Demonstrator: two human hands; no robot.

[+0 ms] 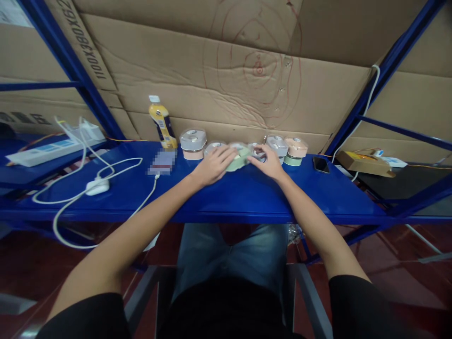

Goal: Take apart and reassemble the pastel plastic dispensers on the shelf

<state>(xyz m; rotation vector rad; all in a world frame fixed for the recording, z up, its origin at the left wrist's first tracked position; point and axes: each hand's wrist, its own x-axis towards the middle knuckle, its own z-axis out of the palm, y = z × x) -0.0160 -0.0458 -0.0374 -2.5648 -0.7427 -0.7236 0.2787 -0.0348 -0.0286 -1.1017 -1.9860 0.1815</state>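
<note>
A pale green plastic container (238, 159) with a clear top sits, slightly tilted, near the back middle of the blue table. Over its left side lie the fingers of my left hand (214, 164), gripping it. My right hand (269, 162) is at its right side, fingers curved and apart, with the thumb tip at the green edge. A grey container (257, 151) shows partly behind my right fingers. Another low container (214, 148) is partly hidden behind my left hand.
Stacked containers stand on the blue table (229, 202): a grey-and-pink pair (193, 143) left, a grey pair (277, 145) and a pink-and-green pair (294, 150) right. Around them are a juice bottle (163, 123), a blurred-out object (161, 161), a white charger (97, 186) with cables, and a phone (320, 164).
</note>
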